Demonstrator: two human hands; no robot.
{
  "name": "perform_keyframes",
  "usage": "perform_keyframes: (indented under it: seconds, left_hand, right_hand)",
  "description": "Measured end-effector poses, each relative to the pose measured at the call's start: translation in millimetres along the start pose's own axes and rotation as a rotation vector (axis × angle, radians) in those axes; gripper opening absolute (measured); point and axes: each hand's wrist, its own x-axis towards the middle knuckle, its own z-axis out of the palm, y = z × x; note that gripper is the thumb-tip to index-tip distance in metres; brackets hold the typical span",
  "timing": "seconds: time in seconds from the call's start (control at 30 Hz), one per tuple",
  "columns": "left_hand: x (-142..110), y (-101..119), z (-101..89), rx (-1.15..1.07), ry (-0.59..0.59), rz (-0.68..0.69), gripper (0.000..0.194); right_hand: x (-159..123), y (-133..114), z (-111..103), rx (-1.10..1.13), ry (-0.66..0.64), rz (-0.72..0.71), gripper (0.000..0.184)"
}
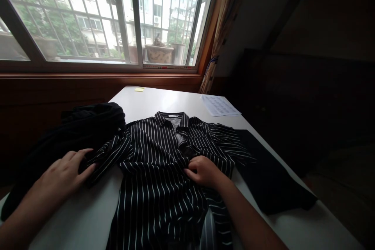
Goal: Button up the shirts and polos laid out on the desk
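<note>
A black shirt with white stripes (152,187) lies face up on the white table, its collar at the far end and wrinkles across its middle. My right hand (203,172) is curled on the front of the shirt near the button line, with thumb and fingers closed on the cloth. At the left sleeve's end is my left hand (66,170); its thumb and fingers are apart, with dark fabric between them. Whether the left fingertips touch the sleeve is hard to make out.
A dark heap of clothing (96,119) sits at the left, by the sleeve. Folded dark cloth (272,179) lies on the right edge. Printed sheets (219,105) and a yellow sticky note (139,90) rest at the table's (166,99) far end, below a barred window (88,19).
</note>
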Motion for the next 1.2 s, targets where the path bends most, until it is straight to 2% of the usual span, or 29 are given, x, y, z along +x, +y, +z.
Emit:
perform_keyframes:
  seconds: [0.07, 0.13, 0.2, 0.3, 0.4, 0.47, 0.53, 0.6, 0.67, 0.73, 0.83, 0.93, 1.03, 1.17, 1.2]
  left_hand:
    - [-5.4, 1.5, 0.5, -0.089, -0.122, -0.05, 0.031]
    - [-4.9, 13.0, -6.8, -0.171, -0.173, -0.075, 0.027]
    - [2.2, 31.1, -21.3, -0.194, -0.122, -0.092, 0.026]
    - [23.5, 67.4, -46.2, -0.163, 0.094, -0.047, 0.026]
    - [48.1, 114.8, -54.7, -0.082, 0.296, 0.16, 0.025]
    - [58.5, 150.9, -45.6, -0.068, 0.301, 0.352, 0.024]
    - [60.2, 186.1, -27.8, -0.063, 0.201, 0.598, 0.025]
    - [54.1, 214.4, -8.0, -0.123, 0.048, 0.893, 0.035]
    - [45.6, 229.6, 7.1, -0.207, -0.06, 1.039, 0.035]
    - [41.9, 229.4, 15.7, -0.303, -0.105, 1.049, 0.03]
    - [49.7, 206.9, 23.4, -0.4, -0.07, 0.874, 0.022]
    - [59.9, 178.1, 38.7, -0.372, -0.077, 0.714, 0.015]
    - [57.9, 161.3, 63.0, -0.305, -0.16, 0.698, 0.031]
    - [45.6, 161.0, 86.4, -0.287, -0.173, 0.759, 0.046]
    - [43.7, 162.6, 88.8, -0.295, -0.171, 0.784, 0.048]
  right_hand:
    - [0.3, -1.4, 0.9, -0.011, 0.016, 0.001, 0.035]
    - [0.7, -2.4, 2.2, -0.014, 0.029, 0.004, 0.036]
    - [1.0, -3.2, 3.6, -0.026, 0.039, 0.009, 0.037]
    - [2.2, -4.9, 5.5, -0.033, 0.058, 0.003, 0.037]
    - [3.5, -6.5, 6.2, 0.005, 0.078, -0.002, 0.037]
    - [3.8, -6.5, 5.9, 0.052, 0.075, 0.006, 0.037]
    - [3.4, -5.4, 5.2, 0.099, 0.053, 0.015, 0.036]
    - [2.6, -3.5, 4.6, 0.134, 0.038, 0.018, 0.033]
    - [1.9, -1.5, 4.1, 0.157, 0.036, 0.017, 0.032]
    - [1.7, 0.1, 3.5, 0.171, 0.037, 0.021, 0.033]
    - [2.3, 1.6, 2.5, 0.177, 0.034, 0.036, 0.037]
    - [3.3, 2.1, 1.4, 0.176, 0.057, 0.068, 0.044]
    - [4.4, -0.4, 0.0, 0.158, 0.166, 0.125, 0.044]
    - [8.0, -12.1, -0.6, 0.167, 0.352, 0.105, 0.015]
    - [9.6, -15.8, 0.2, 0.17, 0.361, 0.073, 0.018]
